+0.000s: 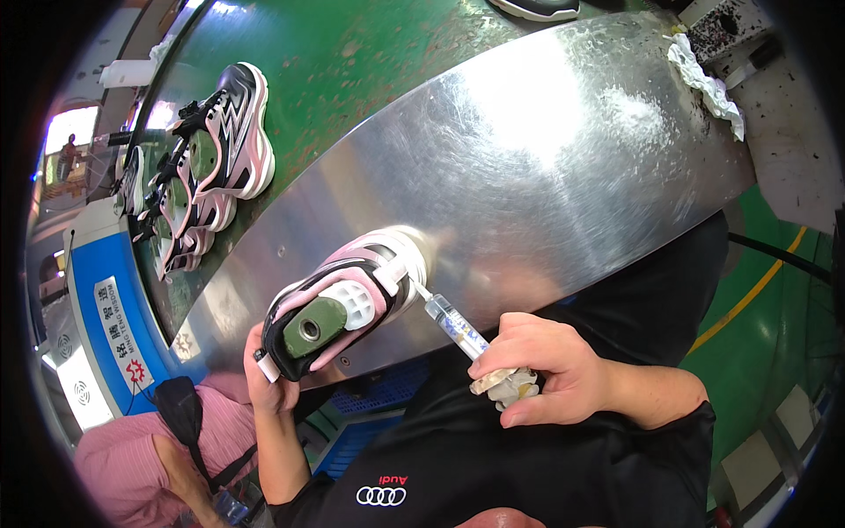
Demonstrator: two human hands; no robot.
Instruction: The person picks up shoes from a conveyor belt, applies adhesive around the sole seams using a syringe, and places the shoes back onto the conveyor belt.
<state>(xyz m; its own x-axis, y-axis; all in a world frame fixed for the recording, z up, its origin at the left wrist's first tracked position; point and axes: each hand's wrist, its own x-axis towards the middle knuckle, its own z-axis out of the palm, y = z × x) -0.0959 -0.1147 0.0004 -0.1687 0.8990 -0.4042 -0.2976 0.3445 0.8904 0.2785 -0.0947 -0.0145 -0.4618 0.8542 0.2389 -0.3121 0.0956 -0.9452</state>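
Brushed metal worktop (519, 220), scratched and brightly lit toward one o'clock, with a green surface (370, 62) beyond it at twelve. Lettering: at nine o'clock we record a blue and white machine housing (92, 290) carrying a white label (123, 334) with dark characters and a red gear-shaped emblem; at six, a black shirt (458, 458) with a white ring motif and small red lettering; at five, blue markings along the barrel of a clear syringe (459, 330). Principal item: one sports shoe (350, 262), off centre toward eight o'clock over the worktop's near edge, in pink, black and white, its opening filled by a green insert (327, 315) with a metal-ringed hole and, adjoining it, a white gridded piece (356, 304). Left hand (267, 387), at eight, grips the shoe's lower end, fingers partly hidden. Right hand (554, 365), at four, is curled round the syringe and a crumpled pale wad (509, 387); the nozzle points at the shoe's upper end, contact uncertain to us. At ten, we list a row of similar shoes (242, 145).
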